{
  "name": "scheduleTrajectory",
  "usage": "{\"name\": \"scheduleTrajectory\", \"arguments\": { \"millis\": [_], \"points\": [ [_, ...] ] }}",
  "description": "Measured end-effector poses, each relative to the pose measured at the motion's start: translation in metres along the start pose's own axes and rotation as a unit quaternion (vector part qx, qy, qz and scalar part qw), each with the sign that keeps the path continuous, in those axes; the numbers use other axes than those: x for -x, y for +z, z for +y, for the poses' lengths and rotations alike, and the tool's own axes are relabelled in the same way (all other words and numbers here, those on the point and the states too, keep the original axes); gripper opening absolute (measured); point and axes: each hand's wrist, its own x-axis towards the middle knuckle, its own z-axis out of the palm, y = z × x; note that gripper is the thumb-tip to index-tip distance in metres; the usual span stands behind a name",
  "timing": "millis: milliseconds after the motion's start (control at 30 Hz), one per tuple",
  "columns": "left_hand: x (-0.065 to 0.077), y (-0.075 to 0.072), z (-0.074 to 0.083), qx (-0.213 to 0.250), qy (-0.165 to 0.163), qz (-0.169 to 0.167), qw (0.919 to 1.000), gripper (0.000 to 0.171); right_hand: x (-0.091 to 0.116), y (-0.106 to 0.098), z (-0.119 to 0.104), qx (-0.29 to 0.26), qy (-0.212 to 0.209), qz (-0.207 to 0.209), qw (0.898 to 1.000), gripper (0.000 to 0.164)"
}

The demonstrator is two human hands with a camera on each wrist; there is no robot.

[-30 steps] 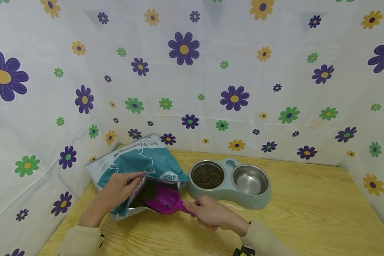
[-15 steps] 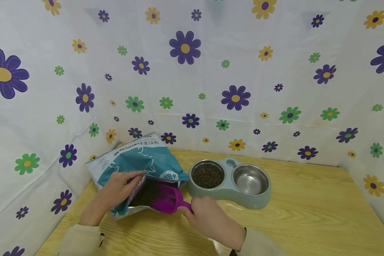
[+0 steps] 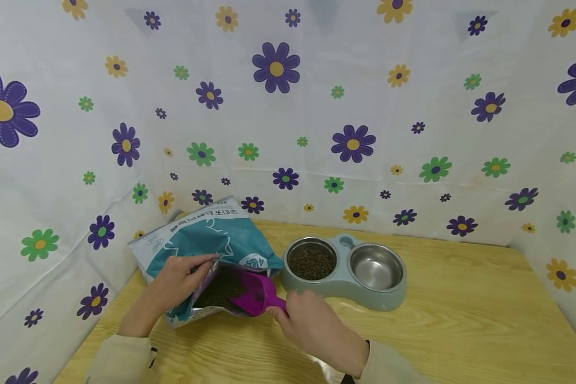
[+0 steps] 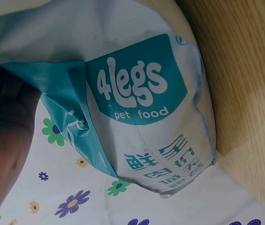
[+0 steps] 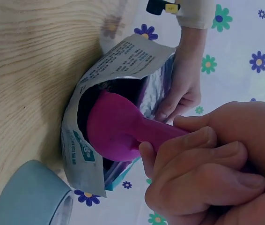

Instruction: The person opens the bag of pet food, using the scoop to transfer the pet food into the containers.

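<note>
Left hand (image 3: 176, 280) pinches rim of food bag (image 3: 242, 234) on worktop (image 3: 461, 304). Purple scoop (image 3: 265, 293) in bag mouth, filling seemingly unfinished; right hand (image 3: 314, 328) wraps handle. Left bowl (image 3: 312, 244) holds kibble (image 3: 312, 265), apparently served; right bowl (image 3: 375, 271) shows bare metal.

Your table (image 3: 461, 298): yellowish wood grain. Left, teal-and-white pet food bag (image 3: 221, 234), mouth towards you; just right of it, blue-grey two-bowl stand (image 3: 345, 293).

Left hand (image 4: 6, 136), at left, its fingers in shadow at the teal side of a bag (image 4: 132, 108). The bag's pale face reads "4Legs pet food" above teal Chinese characters. Wood-grained table (image 4: 247, 75) at right; flowered cloth (image 4: 90, 211) below.
</note>
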Motion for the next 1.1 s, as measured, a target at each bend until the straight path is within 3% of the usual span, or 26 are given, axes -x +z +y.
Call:
{"name": "scheduleTrajectory", "arguments": {
  "millis": [100,167,233,400,467,567,800,1000,1100],
  "points": [
    [-0.001,-0.001,0.000,0.002,0.002,0.001,1.0000,0.026,-0.002,-0.003,0.006,-0.061,0.020,-0.024,0.998,0.050],
    [-0.002,-0.001,0.000,0.001,0.003,0.001,1.0000,0.026,-0.003,-0.006,0.014,-0.132,0.051,-0.057,0.988,0.051],
    [-0.002,-0.001,0.000,-0.001,0.000,-0.001,1.0000,0.026,-0.004,-0.007,0.024,-0.210,0.086,-0.093,0.970,0.051],
    [-0.001,-0.002,0.001,-0.001,-0.005,-0.006,1.0000,0.027,0.000,-0.001,0.050,-0.378,0.140,-0.157,0.902,0.053],
    [-0.001,-0.002,0.001,-0.001,-0.002,-0.004,1.0000,0.026,0.004,0.004,0.058,-0.409,0.145,-0.164,0.886,0.056],
    [-0.001,-0.001,0.000,-0.004,0.003,0.001,1.0000,0.026,0.009,0.013,0.068,-0.422,0.142,-0.158,0.882,0.060],
    [-0.001,0.000,-0.001,-0.001,0.008,0.002,1.0000,0.026,0.022,0.024,0.080,-0.426,0.109,-0.131,0.889,0.064],
    [-0.001,0.001,-0.002,-0.003,0.008,0.002,1.0000,0.026,0.029,0.018,0.088,-0.463,0.072,-0.133,0.873,0.058],
    [-0.001,0.001,-0.002,-0.007,0.014,0.005,0.9999,0.026,0.033,0.011,0.093,-0.468,0.055,-0.128,0.872,0.055]
  ]
}}
